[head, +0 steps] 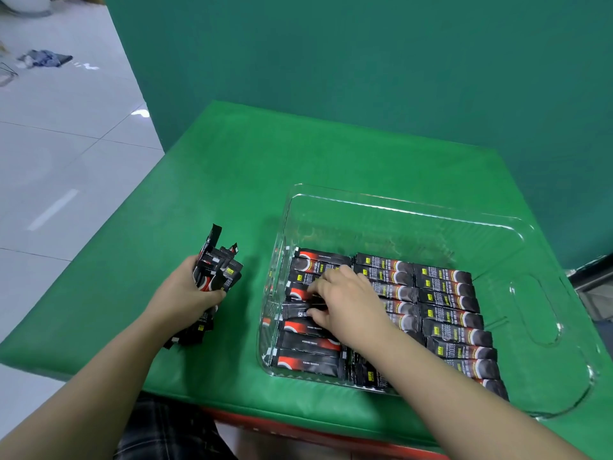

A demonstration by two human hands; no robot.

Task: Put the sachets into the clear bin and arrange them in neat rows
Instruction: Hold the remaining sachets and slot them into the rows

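Right grip: right hand (pixel 345 303) is down inside the bin (pixel 537 293), fingers curled onto a sachet (pixel 298 312) in the left column, pinching or nudging it into line; which of the two I can't quite tell.
Left grip: left hand (pixel 185 293) is clenched round a bundle (pixel 215 277) of spare sachets, held over the table (pixel 232 180) just left of the bin.
Rows: three columns of sachets lie flat on the bin floor; the right column (pixel 454 323) looks tidy, the left one sits less square and some packs there face the other way up.
Risk, rows: the right forearm crosses the middle column, so dragging it back could skew packs already laid.
Risk, bundle: the fistful is splayed, with ends sticking up and others poking out below the hand; a slackened hold would likely spill some onto the table.
Risk, bin: it is light clear plastic near the table's front edge; a sideways shove on a sachet might slide it.
Beyond: green backdrop, tiled floor to the left.
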